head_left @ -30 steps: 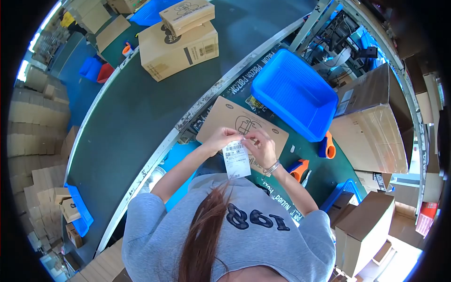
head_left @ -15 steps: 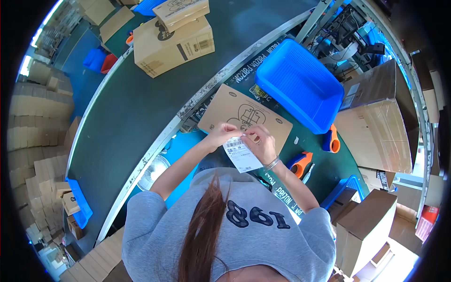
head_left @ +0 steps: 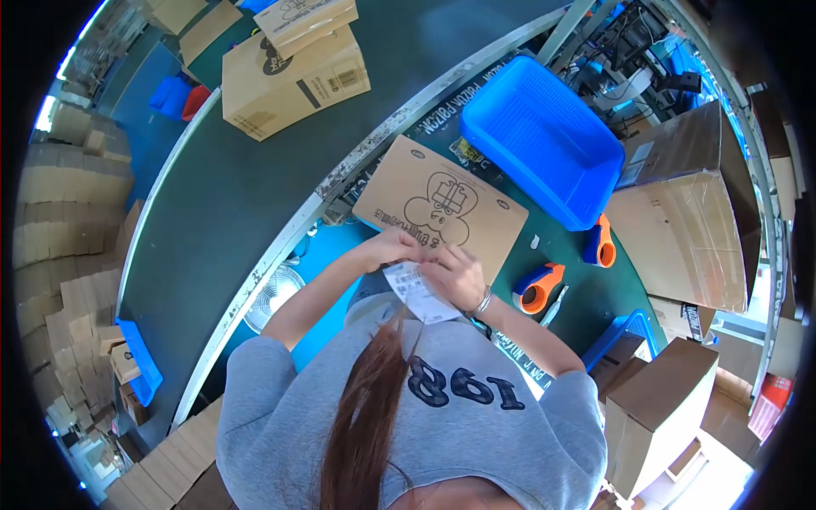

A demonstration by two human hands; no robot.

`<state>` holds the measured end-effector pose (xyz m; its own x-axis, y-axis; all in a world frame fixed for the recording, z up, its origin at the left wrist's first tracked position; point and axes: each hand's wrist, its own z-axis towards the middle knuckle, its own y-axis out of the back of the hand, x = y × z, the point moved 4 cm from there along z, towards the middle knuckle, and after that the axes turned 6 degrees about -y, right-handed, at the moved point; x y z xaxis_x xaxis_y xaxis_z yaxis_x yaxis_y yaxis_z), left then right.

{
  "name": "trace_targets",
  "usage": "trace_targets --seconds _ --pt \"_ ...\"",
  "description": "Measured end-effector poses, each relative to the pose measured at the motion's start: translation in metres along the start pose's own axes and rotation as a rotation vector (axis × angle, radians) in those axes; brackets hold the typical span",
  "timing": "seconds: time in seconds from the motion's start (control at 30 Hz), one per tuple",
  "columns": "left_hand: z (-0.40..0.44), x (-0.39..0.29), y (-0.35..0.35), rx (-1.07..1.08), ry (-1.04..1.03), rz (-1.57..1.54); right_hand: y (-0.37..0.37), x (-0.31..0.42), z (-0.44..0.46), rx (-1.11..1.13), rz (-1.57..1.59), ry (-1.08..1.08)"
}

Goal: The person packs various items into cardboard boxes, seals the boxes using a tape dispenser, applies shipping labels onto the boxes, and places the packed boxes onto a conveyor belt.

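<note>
A white printed shipping label [head_left: 422,296] hangs from my hands, tilted, in front of the grey shirt. My left hand [head_left: 393,248] is closed, its fingertips pinched together at the label's upper edge. Beside it, my right hand [head_left: 456,277] has its fingers curled over the label's top right side and grips it. A flat brown cardboard box [head_left: 493,223] with a printed line drawing lies on the green work table just beyond both hands. The fingertips partly hide the label's upper edge.
A blue plastic basket [head_left: 544,144] stands beyond the box. Two orange-and-blue tape dispensers, one nearer [head_left: 537,291] and one farther [head_left: 600,242], lie at the right. A large carton [head_left: 671,229] is further right. Stacked cartons [head_left: 297,85] sit on the conveyor [head_left: 221,195].
Both hands have drawn closer to the body with the label, which now looks more bent. More of the box's drawing is uncovered. The whole view has shifted slightly.
</note>
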<state>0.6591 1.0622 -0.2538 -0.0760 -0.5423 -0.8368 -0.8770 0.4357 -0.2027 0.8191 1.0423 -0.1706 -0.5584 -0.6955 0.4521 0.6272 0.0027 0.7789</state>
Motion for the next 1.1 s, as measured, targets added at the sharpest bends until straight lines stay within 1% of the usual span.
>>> trace_targets --seconds 0.13,0.17,0.3,0.33,0.47,0.5,0.63,0.7,0.73,0.8,0.83,0.87,0.9,0.97,1.03,1.07,1.1 --pt "-0.005 0.015 -0.001 0.05 0.1 -0.043 -0.001 0.003 -0.002 0.002 0.193 -0.07" --pt "-0.006 0.017 -0.002 0.053 0.114 -0.052 -0.002 0.003 -0.002 0.006 0.197 -0.068" --pt "-0.014 -0.003 -0.005 -0.079 0.02 -0.116 -0.005 -0.002 -0.001 -0.041 0.226 -0.153" --pt "-0.016 -0.004 -0.005 -0.084 0.022 -0.12 -0.005 -0.001 -0.002 -0.037 0.23 -0.151" --pt "-0.015 -0.013 -0.005 -0.052 -0.076 0.121 -0.004 0.001 -0.001 -0.04 0.273 -0.101" --pt "-0.015 -0.012 -0.004 -0.058 -0.076 0.115 -0.003 0.002 -0.001 -0.033 0.277 -0.097" --pt "-0.018 0.007 0.005 0.087 0.017 0.025 0.003 0.002 -0.004 0.027 0.742 -0.388" --pt "-0.024 0.021 0.016 0.01 0.258 -0.031 0.005 -0.029 -0.011 -0.093 0.836 -0.827" --pt "-0.025 0.03 0.023 0.012 0.259 -0.034 0.009 -0.058 -0.005 -0.319 0.795 -0.896" --pt "-0.028 0.061 0.044 -0.079 0.392 -0.015 -0.012 -0.131 -0.019 -0.272 0.499 -1.119" --pt "-0.035 0.073 0.053 -0.123 0.398 0.052 -0.018 -0.137 -0.02 -0.27 0.497 -1.121" --pt "-0.043 0.085 0.063 -0.166 0.404 0.12 -0.025 -0.142 -0.022 -0.168 0.307 -1.131" --pt "-0.05 0.093 0.073 -0.163 0.404 0.118 -0.029 -0.145 -0.023 -0.065 0.116 -1.133" --pt "-0.059 0.098 0.099 -0.338 0.29 0.338 -0.042 -0.15 -0.028 0.14 -0.265 -1.112" --pt "-0.058 0.087 0.113 -0.481 -0.08 0.342 -0.062 -0.124 -0.033 -0.009 -0.663 -0.715" --pt "-0.05 0.084 0.112 -0.477 -0.084 0.34 -0.066 -0.121 -0.036 -0.011 -0.668 -0.716" --pt "-0.044 0.065 0.104 -0.577 -0.153 0.182 -0.07 -0.11 -0.03 0.08 -0.53 -0.534"
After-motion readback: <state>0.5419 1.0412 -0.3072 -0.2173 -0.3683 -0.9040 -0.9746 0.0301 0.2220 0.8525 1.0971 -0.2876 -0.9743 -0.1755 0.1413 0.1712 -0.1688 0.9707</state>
